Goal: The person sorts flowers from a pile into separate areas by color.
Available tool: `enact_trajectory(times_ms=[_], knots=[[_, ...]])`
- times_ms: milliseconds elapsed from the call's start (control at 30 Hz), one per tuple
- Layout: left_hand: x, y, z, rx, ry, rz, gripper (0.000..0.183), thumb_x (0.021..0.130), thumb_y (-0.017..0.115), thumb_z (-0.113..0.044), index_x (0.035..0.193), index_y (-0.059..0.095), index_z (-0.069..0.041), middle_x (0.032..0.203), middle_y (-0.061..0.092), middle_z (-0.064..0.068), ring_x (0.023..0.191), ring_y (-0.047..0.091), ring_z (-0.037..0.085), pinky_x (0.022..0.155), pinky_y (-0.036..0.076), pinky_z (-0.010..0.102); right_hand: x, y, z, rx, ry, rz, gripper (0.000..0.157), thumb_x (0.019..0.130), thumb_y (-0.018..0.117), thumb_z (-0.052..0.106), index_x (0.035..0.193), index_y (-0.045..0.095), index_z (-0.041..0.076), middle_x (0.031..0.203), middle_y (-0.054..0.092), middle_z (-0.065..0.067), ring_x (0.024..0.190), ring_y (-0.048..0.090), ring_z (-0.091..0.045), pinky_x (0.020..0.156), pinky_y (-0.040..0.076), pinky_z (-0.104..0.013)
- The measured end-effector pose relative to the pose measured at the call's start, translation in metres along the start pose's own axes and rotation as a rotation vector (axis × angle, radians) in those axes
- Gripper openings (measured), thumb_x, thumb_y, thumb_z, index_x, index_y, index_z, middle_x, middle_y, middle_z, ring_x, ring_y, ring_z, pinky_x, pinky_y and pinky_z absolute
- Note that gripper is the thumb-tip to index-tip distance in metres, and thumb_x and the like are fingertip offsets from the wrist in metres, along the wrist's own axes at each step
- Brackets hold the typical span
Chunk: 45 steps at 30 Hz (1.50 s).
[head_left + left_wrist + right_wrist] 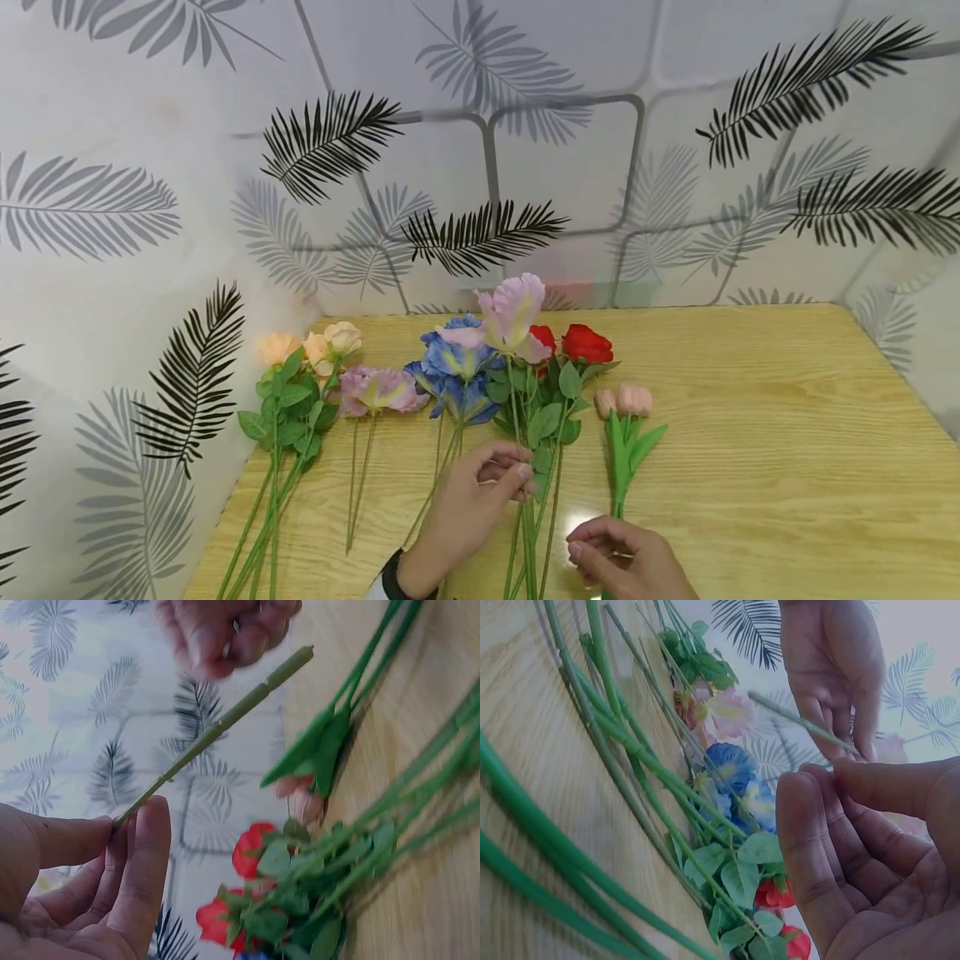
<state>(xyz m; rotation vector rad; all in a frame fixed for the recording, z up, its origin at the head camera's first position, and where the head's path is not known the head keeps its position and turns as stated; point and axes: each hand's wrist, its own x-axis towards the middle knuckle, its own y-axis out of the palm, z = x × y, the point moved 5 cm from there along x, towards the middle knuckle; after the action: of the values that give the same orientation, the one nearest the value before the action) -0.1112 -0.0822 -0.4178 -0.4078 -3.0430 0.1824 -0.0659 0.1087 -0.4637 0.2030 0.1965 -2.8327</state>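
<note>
A pale pink artificial iris (516, 308) stands upright in the head view, its ruffled bloom overlapping the red roses (588, 343). My left hand (474, 500) pinches its thin stem (214, 733) between thumb and fingertips. In the left wrist view the stem's cut end points up toward my other hand. My right hand (632, 557) is close to the lower stems of the pink tulips (634, 400), fingers loosely curled. In the right wrist view its thumb and fingertips (799, 799) come together with nothing visible between them.
On the wood-grain table (780, 433) lie peach roses (341, 337) at left, then pink irises (381, 388) and blue irises (461, 371). Green rose stems (641, 754) run toward the front edge. A leaf-patterned cloth (562, 183) hangs behind the table.
</note>
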Motion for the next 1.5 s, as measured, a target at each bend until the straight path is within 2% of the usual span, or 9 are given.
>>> enact_trajectory(times_ms=[133,267,467,667,833,1033,1167,1300,1500], knots=[[-0.002,-0.025,0.001,0.059,-0.028,-0.081,0.024,0.097,0.062,-0.018,0.117,0.063,-0.006,0.099,0.066,0.014,0.086,0.067,0.026,0.074,0.057,0.029,-0.003,-0.007,-0.004,-0.005,0.035,-0.036,0.029,0.09,0.071,0.02,0.101,0.066,-0.007,0.084,0.067,-0.016,0.07,0.067,-0.022,0.067,0.057,-0.029],[-0.004,-0.052,0.004,0.138,-0.049,-0.192,0.021,0.097,0.062,-0.013,0.117,0.064,-0.006,0.098,0.064,0.012,0.083,0.067,0.024,0.071,0.057,0.03,-0.004,-0.013,-0.007,-0.001,0.054,-0.077,0.029,0.09,0.071,0.019,0.101,0.066,-0.007,0.083,0.067,-0.014,0.07,0.066,-0.021,0.066,0.058,-0.033],[-0.008,-0.089,0.012,0.27,-0.092,-0.346,0.02,0.096,0.063,-0.008,0.115,0.066,-0.005,0.097,0.064,0.014,0.08,0.066,0.027,0.067,0.057,0.03,-0.007,-0.02,-0.009,-0.011,0.038,-0.097,0.028,0.092,0.069,0.016,0.104,0.066,-0.009,0.083,0.068,-0.014,0.069,0.067,-0.019,0.065,0.058,-0.034],[-0.015,-0.116,0.024,0.394,-0.16,-0.431,0.021,0.096,0.063,-0.008,0.116,0.066,-0.004,0.097,0.065,0.013,0.076,0.067,0.02,0.065,0.057,0.032,-0.009,-0.024,-0.009,0.0,0.032,-0.12,0.028,0.092,0.069,0.015,0.105,0.066,-0.01,0.085,0.068,-0.017,0.071,0.068,-0.02,0.066,0.059,-0.035],[-0.017,-0.127,0.036,0.481,-0.194,-0.447,0.022,0.096,0.063,-0.01,0.116,0.066,-0.003,0.097,0.067,0.012,0.076,0.067,0.02,0.062,0.055,0.026,-0.011,-0.025,-0.011,-0.011,0.064,-0.139,0.029,0.091,0.07,0.016,0.105,0.067,-0.009,0.086,0.069,-0.019,0.071,0.068,-0.022,0.067,0.059,-0.035],[-0.016,-0.135,0.05,0.563,-0.225,-0.44,0.021,0.095,0.064,-0.01,0.113,0.068,-0.001,0.092,0.068,0.008,0.073,0.067,0.017,0.06,0.053,0.028,-0.011,-0.027,-0.013,-0.027,0.094,-0.15,0.032,0.09,0.071,0.019,0.106,0.067,-0.008,0.084,0.068,-0.017,0.07,0.068,-0.024,0.066,0.058,-0.034],[-0.016,-0.138,0.06,0.512,-0.279,-0.433,0.02,0.095,0.063,-0.009,0.113,0.068,0.0,0.094,0.068,0.012,0.073,0.068,0.02,0.059,0.054,0.028,-0.011,-0.032,-0.011,-0.059,0.061,-0.156,0.03,0.092,0.068,0.018,0.108,0.067,-0.007,0.085,0.068,-0.017,0.07,0.068,-0.021,0.065,0.058,-0.033],[-0.016,-0.141,0.067,0.448,-0.302,-0.436,0.02,0.096,0.061,-0.005,0.113,0.067,0.003,0.096,0.068,0.016,0.074,0.069,0.022,0.061,0.057,0.031,-0.011,-0.036,-0.01,-0.086,0.026,-0.165,0.028,0.094,0.066,0.017,0.109,0.067,-0.007,0.088,0.068,-0.018,0.071,0.068,-0.021,0.065,0.058,-0.033],[-0.013,-0.144,0.078,0.442,-0.321,-0.441,0.019,0.096,0.061,-0.006,0.111,0.066,0.005,0.09,0.069,0.015,0.069,0.069,0.021,0.06,0.057,0.031,-0.013,-0.04,-0.012,-0.08,0.063,-0.192,0.03,0.093,0.067,0.019,0.109,0.068,-0.006,0.088,0.069,-0.017,0.074,0.068,-0.022,0.066,0.058,-0.032]])
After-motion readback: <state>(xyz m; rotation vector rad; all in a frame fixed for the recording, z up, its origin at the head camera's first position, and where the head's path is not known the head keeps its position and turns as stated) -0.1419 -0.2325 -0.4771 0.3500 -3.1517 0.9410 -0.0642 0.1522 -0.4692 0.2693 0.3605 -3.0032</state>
